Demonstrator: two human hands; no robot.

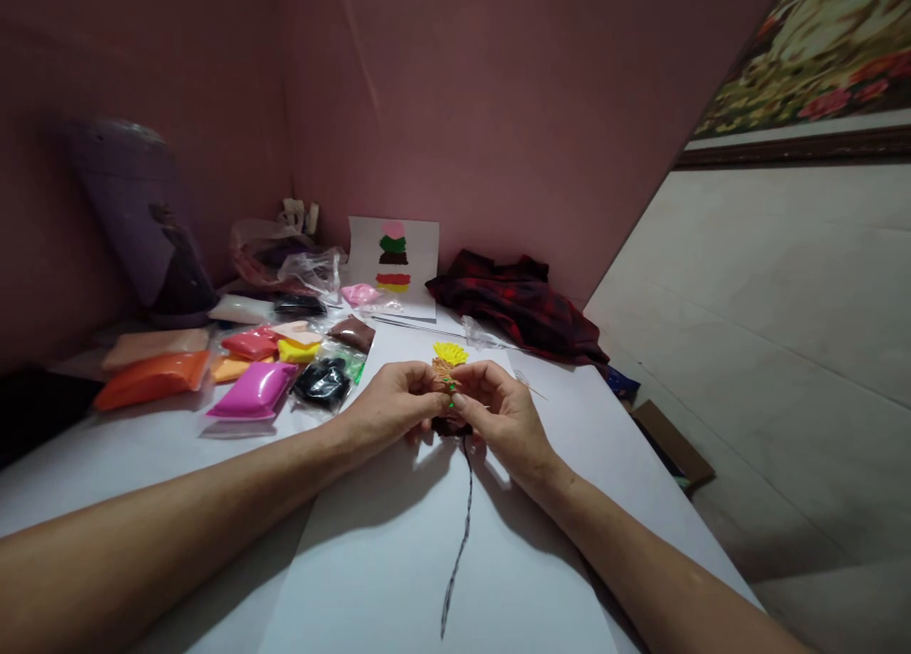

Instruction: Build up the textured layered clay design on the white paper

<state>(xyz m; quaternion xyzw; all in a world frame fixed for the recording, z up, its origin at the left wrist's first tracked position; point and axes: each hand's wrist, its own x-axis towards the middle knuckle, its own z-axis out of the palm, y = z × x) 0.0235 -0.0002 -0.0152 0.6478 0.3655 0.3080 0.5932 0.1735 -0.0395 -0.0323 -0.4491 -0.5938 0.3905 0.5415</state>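
At the middle of the white paper is a small clay piece with a yellow petalled top (pixel 450 353), a tan fringed band (pixel 445 371), green bits and a dark brown base (pixel 451 428). My left hand (pixel 407 398) comes in from the left, its thumb and fingers closed on the piece near the green bits. From the right, my right hand (pixel 498 407) pinches the same spot, its thumb close to the left thumb. My fingers partly hide the piece. A dark twisted strand (pixel 459 550) runs down from the base towards me over the paper.
Several clay packets, among them a magenta one (pixel 254 391), an orange one (pixel 153 381) and a black one (pixel 322 382), lie left. Behind stand a colour-swatch card (pixel 423 246) and a purple container (pixel 135 208). A red-and-black checked cloth (pixel 512 298) lies at the back right.
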